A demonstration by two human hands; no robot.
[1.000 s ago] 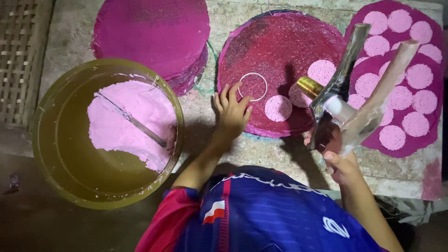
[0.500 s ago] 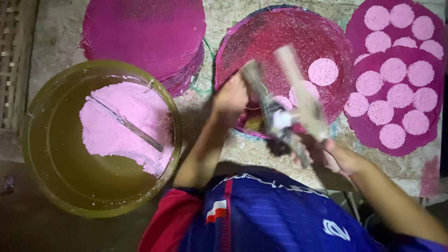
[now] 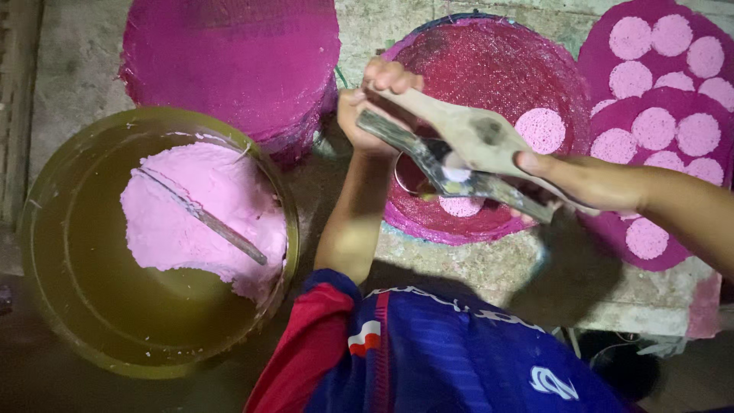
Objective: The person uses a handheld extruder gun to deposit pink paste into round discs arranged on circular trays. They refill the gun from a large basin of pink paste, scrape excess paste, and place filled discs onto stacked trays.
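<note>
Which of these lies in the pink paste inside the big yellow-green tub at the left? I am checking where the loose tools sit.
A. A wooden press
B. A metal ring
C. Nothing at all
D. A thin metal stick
D: a thin metal stick lies slanted across the pink paste in the tub, while the wooden press is held in the left hand and right hand.

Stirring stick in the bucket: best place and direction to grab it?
Grip the stirring stick at its lower-right end, near the bucket rim on the person's side. That end lies closest to the left hand; the rest lies flat across the wet pink paste. Come from above.
</note>
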